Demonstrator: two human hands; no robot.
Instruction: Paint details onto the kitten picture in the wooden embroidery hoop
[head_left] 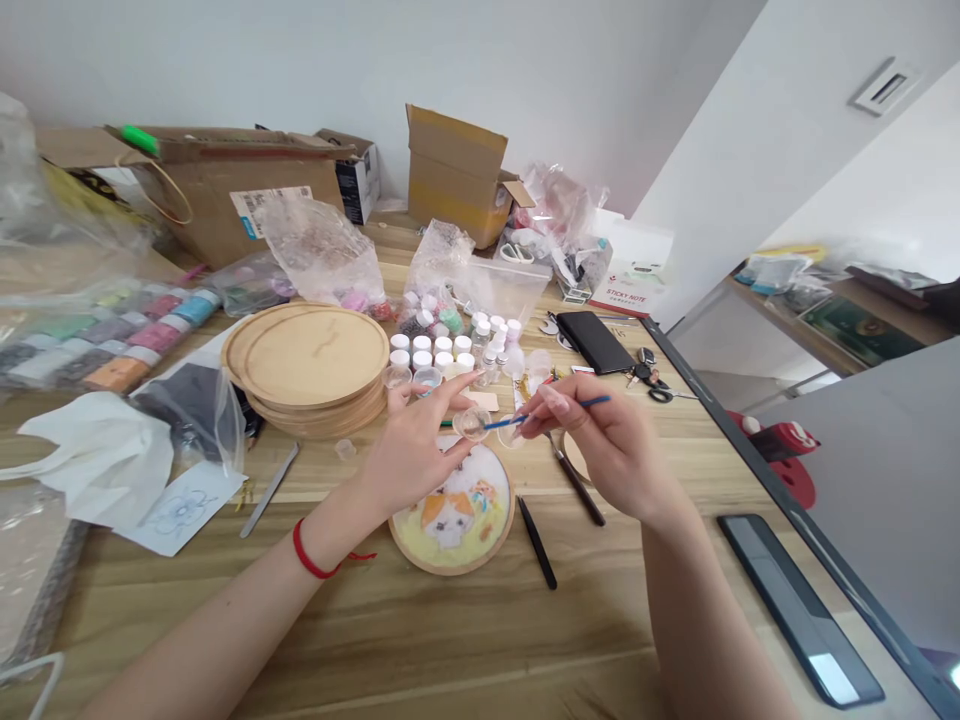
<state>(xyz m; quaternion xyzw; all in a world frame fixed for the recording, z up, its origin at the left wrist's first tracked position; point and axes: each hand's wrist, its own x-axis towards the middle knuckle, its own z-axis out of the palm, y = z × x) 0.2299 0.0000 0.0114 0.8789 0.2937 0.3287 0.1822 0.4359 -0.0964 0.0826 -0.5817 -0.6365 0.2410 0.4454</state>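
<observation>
My left hand pinches a small clear plastic cup between its fingertips, above the table. My right hand grips a thin blue-handled paintbrush, and the brush tip reaches the cup. Below my hands lies a round wooden hoop holding a painted picture of a cat on a yellow ground. A stack of round wooden boards stands left of my left hand. Several small white-capped jars crowd just beyond its fingers.
Tweezers, a black-handled tool and a dark brush lie on the wooden table. A black phone, keys, plastic bags, cardboard boxes and rows of coloured pots surround the work. A dark screen edge runs along the right.
</observation>
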